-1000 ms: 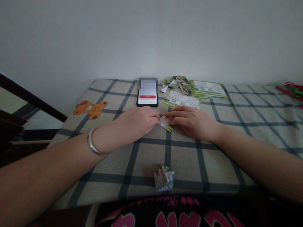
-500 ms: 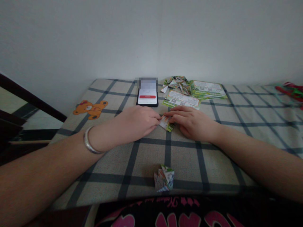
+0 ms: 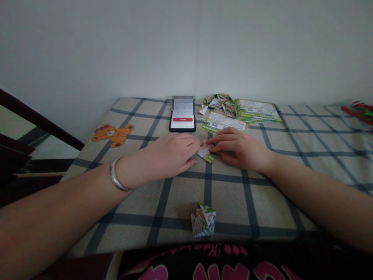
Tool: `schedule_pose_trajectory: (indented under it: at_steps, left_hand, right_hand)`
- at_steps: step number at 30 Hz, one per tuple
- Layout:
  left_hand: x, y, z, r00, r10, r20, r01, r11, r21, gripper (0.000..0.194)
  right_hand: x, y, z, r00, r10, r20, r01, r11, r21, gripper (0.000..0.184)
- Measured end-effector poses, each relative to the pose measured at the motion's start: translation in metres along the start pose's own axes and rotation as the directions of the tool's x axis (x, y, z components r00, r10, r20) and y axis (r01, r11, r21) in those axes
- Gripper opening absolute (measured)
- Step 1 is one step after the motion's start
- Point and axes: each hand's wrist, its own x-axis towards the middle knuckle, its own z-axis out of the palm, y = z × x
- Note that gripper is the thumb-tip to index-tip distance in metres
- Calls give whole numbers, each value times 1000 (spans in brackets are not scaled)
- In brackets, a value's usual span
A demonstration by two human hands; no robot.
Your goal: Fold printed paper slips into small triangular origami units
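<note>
fingers (image 3: 193,147) of one left hand (image 3: 176,154) and one right hand (image 3: 241,149), unclenched, touch one folded paper (image 3: 208,153).

Folded slip (image 3: 208,156): shows smooth printed paper, creased at the edges.
Paper piece (image 3: 203,221), 6 o'clock from the slip: printed paper, bent into crisp facets.
Folded cluster (image 3: 219,103), 1 o'clock: similar paper, sharply pleated.
Leaflet stack (image 3: 258,106), 2 o'clock: flat, smooth, printed paper; too dim to judge gloss.
Phone (image 3: 182,125), 11 o'clock: glassy, smooth screen; dark matt surround, cannot tell of what material.
Bracelet (image 3: 114,178), 8 o'clock: silvery metal, softly shiny.
Tablecloth (image 3: 175,202): looks like matt cloth, slightly coarse, wrinkled towards 3 o'clock.
Wall (image 3: 186,46), 12 o'clock: matt, mostly smooth.
Garment (image 3: 221,268), 6 o'clock: matt printed cloth.
</note>
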Motion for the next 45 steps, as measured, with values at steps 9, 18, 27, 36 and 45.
schedule_pose_trajectory:
  at_steps: [9, 18, 27, 36, 45]
  left_hand:
    - [-2, 0, 5, 999, 49, -6, -48, 996, 75, 45]
    - [-9, 1, 4, 999, 46, 6, -46, 995, 88, 61]
    - [-9, -1, -8, 996, 84, 7, -85, 995, 58, 32]
    - [-7, -7, -8, 997, 68, 23, -66, 995, -74, 28]
    - [-3, -18, 7, 996, 62, -70, -72, 986, -148, 20]
  right_hand:
    - [2, -12, -4, 998, 2, 57, 9, 980, -198, 22]
    - [1, -16, -13, 994, -13, 107, 31, 986, -166, 22]
    - [-3, -22, -19, 994, 10, 113, 19, 968, -251, 24]
    - [-1, -24, -17, 985, 75, 153, -30, 961, -274, 25]
    - [-3, -21, -14, 997, 28, 78, -3, 952, -305, 28]
